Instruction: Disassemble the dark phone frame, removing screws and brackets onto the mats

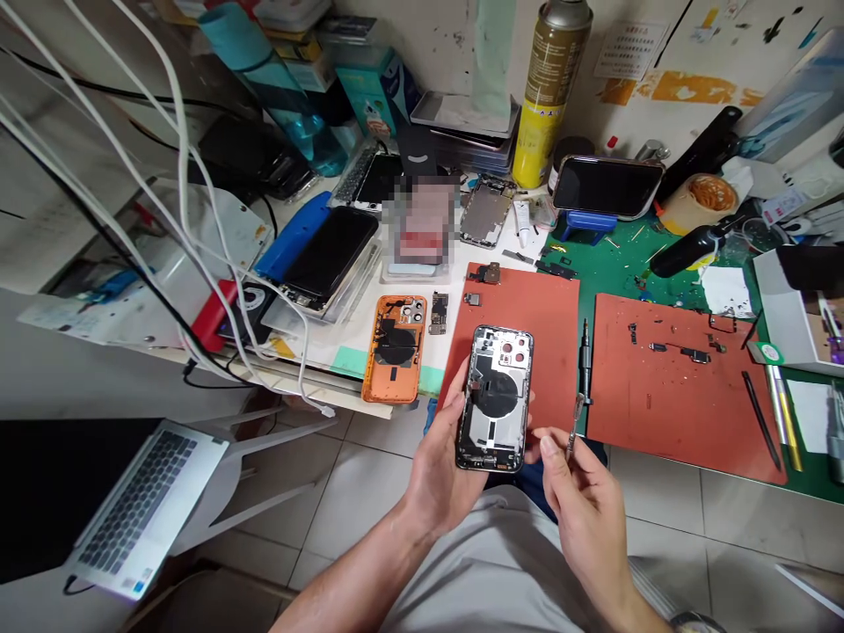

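Observation:
My left hand (439,462) is closed round a phone housing (507,396) with a silver and black inside, a round dark charging coil and camera holes at its upper right. The housing is tilted toward me, over the near edge of the table. Beside its lower right corner, my right hand (584,492) pinches a small thin metallic piece (576,422) between thumb and fingers; its exact kind is unclear. Left of the housing lies an orange phone housing (394,387). A small dark circuit board (438,314) lies right next to that one.
Two red-brown mats (554,303) (665,413) lie ahead, with a screwdriver (585,360) between them and small phone parts on both. A dark-screened phone (333,251), a propped phone (607,186) and a yellow spray can (550,97) stand farther back. White cables (181,141) hang at left above a laptop (141,501).

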{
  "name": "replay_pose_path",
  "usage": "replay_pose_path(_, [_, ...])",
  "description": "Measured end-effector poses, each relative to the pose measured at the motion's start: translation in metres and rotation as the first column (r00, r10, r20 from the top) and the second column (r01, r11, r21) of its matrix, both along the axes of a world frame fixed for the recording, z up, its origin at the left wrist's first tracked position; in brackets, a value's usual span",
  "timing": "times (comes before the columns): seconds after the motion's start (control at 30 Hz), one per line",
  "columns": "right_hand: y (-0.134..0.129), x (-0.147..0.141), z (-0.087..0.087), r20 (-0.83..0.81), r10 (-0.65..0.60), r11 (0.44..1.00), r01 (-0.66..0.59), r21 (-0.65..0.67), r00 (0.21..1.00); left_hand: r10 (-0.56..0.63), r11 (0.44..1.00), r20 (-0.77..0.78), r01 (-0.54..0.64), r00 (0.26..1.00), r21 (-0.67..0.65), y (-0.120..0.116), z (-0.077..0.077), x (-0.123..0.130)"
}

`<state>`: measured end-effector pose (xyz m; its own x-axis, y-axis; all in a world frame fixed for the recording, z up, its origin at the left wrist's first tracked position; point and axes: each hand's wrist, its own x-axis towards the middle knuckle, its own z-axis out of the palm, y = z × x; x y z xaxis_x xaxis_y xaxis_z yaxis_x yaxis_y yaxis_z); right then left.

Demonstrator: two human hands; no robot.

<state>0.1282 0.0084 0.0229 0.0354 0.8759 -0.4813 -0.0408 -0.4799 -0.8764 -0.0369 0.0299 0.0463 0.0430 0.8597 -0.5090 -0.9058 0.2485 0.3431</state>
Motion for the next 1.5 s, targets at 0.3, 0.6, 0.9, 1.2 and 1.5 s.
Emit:
replay_pose_path(0.3, [-0.008,0.039,0.012,0.193,0.025,0.986,-0.057,0.158,0.981,-0.029,1.0,0.01,0.029,1.0,0.005,0.006,0.005,0.0])
replay_pose_path(0.6, [0.044,0.064,0.037,-0.024,-0.068,0.995,0.069,0.072,0.997,-0.576,0.817,0.012,0.575,0.818,0.031,0.005,0.007,-0.025])
replay_pose_path(0.9, [0.03,0.072,0.034,-0.265,0.049,0.983,-0.094,-0.159,0.963,-0.663,0.748,-0.063,0.657,0.746,-0.095,0.02,0.009,-0.043])
replay_pose_path(1.2, [-0.014,-0.004,0.001,-0.217,-0.23,0.961,0.186,-0.203,0.949,-0.005,1.0,-0.081,0.005,0.997,0.006,0.015,-0.009,0.011])
replay_pose_path(1.5, [0.111,0.112,0.085,0.853,-0.272,0.825,-0.348,0.445,0.445,-0.009,0.991,-0.157,-0.013,0.988,-0.136,0.027,-0.01,0.005])
